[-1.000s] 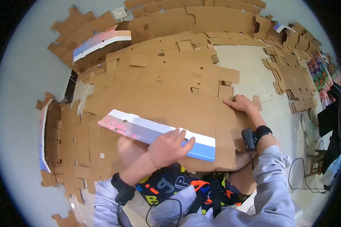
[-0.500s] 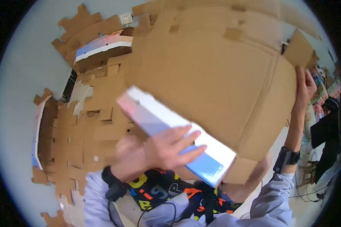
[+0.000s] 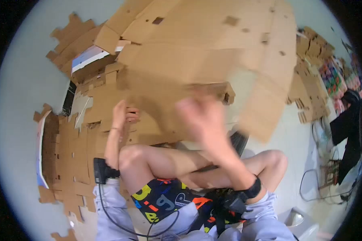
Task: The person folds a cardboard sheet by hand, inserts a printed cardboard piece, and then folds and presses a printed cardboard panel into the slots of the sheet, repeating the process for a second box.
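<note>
A large brown cardboard sheet (image 3: pixel 181 36) with cut holes and flaps fills the upper middle, slightly blurred. My left hand (image 3: pixel 125 113) is closed with its fingers curled, low by the sheet's left side; whether it grips anything is hidden. In front of the sheet, my right hand (image 3: pixel 203 114) is raised and smeared by motion, so its fingers do not show clearly. Just behind that hand is a folded cardboard edge (image 3: pixel 227 94). The sheet's right flap (image 3: pixel 263 108) hangs toward the floor. No blue and white printed strip shows on this sheet.
Flattened cardboard (image 3: pixel 72 156) covers the floor at left. Boxes with printed edges stand at the back left (image 3: pixel 88 58) and far left (image 3: pixel 40 148). More cardboard (image 3: pixel 309 92) lies at right, near colourful packs (image 3: pixel 334 78), a black cloth (image 3: pixel 346 140) and cables (image 3: pixel 309 193).
The sheet has moved away and turned, so its blue and white strip is out of sight. My left hand has left the strip; my right hand has come inward from the sheet's right edge.
</note>
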`<state>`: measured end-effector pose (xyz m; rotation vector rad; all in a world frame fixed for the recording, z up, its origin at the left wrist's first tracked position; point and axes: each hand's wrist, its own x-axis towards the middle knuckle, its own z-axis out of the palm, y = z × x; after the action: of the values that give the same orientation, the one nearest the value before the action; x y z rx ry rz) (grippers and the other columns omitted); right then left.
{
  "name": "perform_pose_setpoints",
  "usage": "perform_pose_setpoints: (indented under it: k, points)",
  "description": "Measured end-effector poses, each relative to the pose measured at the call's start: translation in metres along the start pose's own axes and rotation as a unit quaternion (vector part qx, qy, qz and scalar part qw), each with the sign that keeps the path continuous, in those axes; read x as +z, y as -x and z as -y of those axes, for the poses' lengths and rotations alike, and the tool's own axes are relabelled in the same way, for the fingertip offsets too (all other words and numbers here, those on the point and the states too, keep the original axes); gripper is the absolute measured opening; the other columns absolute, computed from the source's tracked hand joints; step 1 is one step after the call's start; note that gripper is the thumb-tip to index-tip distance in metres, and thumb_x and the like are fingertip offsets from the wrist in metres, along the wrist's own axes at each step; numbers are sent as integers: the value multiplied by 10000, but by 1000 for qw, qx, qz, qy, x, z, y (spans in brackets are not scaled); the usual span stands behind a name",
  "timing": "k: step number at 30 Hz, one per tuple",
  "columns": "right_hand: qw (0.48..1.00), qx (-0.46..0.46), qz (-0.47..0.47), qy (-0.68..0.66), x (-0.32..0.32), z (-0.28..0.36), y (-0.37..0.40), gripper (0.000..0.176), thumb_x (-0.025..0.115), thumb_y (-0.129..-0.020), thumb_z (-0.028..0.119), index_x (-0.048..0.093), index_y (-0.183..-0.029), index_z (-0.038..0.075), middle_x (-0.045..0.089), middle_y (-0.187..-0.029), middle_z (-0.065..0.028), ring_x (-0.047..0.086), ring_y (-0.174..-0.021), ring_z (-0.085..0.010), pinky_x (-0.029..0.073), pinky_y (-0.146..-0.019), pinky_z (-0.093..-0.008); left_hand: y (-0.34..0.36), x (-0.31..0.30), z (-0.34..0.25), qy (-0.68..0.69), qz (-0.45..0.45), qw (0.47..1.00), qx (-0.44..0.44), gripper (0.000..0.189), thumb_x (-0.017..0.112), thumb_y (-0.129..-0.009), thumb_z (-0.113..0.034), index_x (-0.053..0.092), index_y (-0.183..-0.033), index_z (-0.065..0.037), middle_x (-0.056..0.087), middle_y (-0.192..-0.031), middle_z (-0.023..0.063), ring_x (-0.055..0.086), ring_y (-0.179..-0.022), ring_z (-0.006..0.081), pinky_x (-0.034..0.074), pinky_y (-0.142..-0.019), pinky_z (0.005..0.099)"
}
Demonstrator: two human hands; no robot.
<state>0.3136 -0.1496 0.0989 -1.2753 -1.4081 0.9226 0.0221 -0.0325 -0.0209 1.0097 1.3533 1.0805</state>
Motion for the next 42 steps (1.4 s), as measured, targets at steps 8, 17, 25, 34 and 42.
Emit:
perform_pose_setpoints:
  k: [8,17,25,34,42]
  points:
    - [882,-257,394,26,104,-69,50,388,542,-833,237,548,-1148,10,570,-1102,-223,527,-1062,-361,433,-898,-391,17,-110,27,472,-46,880,-28,692,581,-878,-406,228,-1400,-119,372,-1371,242,496,-1156,356,470,-934,446]
    - [981,137,107,-88,-31,-133,-28,353,599,-868,224,563,-1107,-35,635,-948,-118,625,-779,-155,516,-652,-288,30,-75,86,39,-75,996,11,698,693,-807,-125,299,-1378,-48,342,-1388,131,403,-1249,259,381,-1024,350]
    - [846,264,-432,-167,-176,-300,-37,377,668,-819,263,537,-1089,36,527,-667,-31,505,-534,-142,418,-509,-288,59,-68,103,110,-16,994,6,631,639,-802,8,340,-1353,-65,379,-1345,130,516,-1120,334,567,-722,436]
    - [919,156,-335,-137,-142,-251,-50,570,664,-793,99,355,-1267,34,540,-650,-50,496,-511,-114,367,-417,-222,28,-95,13,403,-55,912,60,456,541,-910,-155,369,-1317,-45,365,-1356,238,487,-1166,384,466,-964,435]
    - [983,29,-70,166,-83,-219,-27,307,560,-796,77,617,-1092,15,543,-550,-72,508,-482,-124,428,-511,-276,36,-84,74,346,-115,930,-38,460,576,-900,-262,402,-1264,-44,379,-1340,242,455,-1207,360,451,-956,399]
